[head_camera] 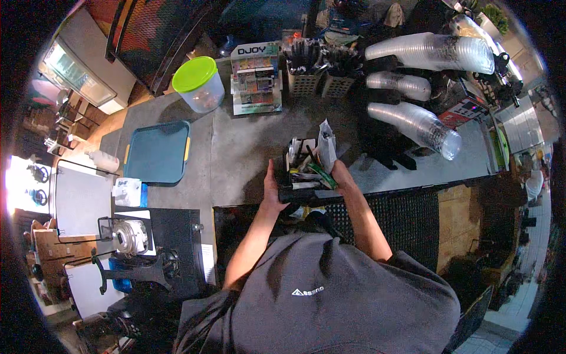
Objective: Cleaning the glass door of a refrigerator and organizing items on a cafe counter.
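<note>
A black open-topped box [284, 191] is held between my hands at the counter's near edge. It contains a green stick-like item [322, 174], white slim pieces [306, 185] and other small things too jumbled to name. My left hand [272, 190] grips the box's left side, thumb side up. On the right side, my right hand [343, 178] holds the box, its fingers partly hidden. A white plastic packet [327, 146] stands up at the box's right, just beyond my right hand.
The grey counter [239, 155] carries a blue tray [157, 152], a green-lidded tub [199, 84], a display stand [256, 82] and baskets of black-handled items [305, 82]. Stacks of clear plastic cups [415, 126] lie at right. A white bottle [105, 161] stands left.
</note>
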A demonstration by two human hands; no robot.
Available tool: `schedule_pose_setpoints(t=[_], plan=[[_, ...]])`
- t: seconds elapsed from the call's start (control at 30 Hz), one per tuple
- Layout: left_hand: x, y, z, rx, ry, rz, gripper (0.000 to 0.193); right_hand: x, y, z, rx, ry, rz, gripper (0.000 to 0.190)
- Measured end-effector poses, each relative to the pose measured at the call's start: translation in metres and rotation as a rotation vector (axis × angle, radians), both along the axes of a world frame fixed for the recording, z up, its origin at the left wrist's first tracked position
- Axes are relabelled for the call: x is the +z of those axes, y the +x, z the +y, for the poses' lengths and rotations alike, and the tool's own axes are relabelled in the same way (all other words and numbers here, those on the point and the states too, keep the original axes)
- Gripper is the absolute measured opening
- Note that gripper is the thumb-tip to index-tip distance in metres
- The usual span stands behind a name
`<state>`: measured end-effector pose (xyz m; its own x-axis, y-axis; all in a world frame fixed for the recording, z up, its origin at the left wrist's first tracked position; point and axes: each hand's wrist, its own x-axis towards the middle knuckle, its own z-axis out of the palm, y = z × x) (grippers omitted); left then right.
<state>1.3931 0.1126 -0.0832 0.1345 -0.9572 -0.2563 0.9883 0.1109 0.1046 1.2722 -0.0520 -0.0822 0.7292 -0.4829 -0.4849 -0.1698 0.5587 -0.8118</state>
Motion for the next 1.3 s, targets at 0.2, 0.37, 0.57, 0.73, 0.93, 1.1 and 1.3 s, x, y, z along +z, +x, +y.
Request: schedule_pose_setpoints(t=[0.2, 0.37, 0.57, 0.73, 0.93, 1.1, 1.3], plan=[[0.026, -0.009, 0.002, 0.05, -0.195, 0.098, 0.078, -0.013, 0.01, 0.003, 0.137, -0.381, -0.005, 0.034], [0.005, -0.008, -0.001, 0.088, -0.2, 0.082, 0.074, -0.089, 0.009, -0.01, 0.108, -0.544, 0.025, 0.034], [-0.018, -0.004, 0.008, 0.142, -0.21, 0.09, 0.059, -0.015, 0.01, 0.018, 0.194, -0.32, -0.038, 0.038], [-0.062, 0.001, 0.011, 0.197, 0.065, -0.081, 0.058, 0.002, 0.011, 0.031, 0.158, -0.391, 0.072, 0.04], [-0.04, 0.0, 0.002, 0.136, 0.005, -0.112, 0.051, -0.061, -0.003, 0.017, 0.011, -0.262, 0.068, 0.039], [0.0, -0.009, 0.006, 0.096, 0.049, -0.142, 0.06, -0.04, -0.009, 0.017, 0.094, -0.239, 0.0, 0.037], [0.0, 0.001, 0.013, -0.037, 0.073, -0.239, 0.066, 0.013, -0.012, 0.036, 0.129, -0.274, 0.113, 0.037]])
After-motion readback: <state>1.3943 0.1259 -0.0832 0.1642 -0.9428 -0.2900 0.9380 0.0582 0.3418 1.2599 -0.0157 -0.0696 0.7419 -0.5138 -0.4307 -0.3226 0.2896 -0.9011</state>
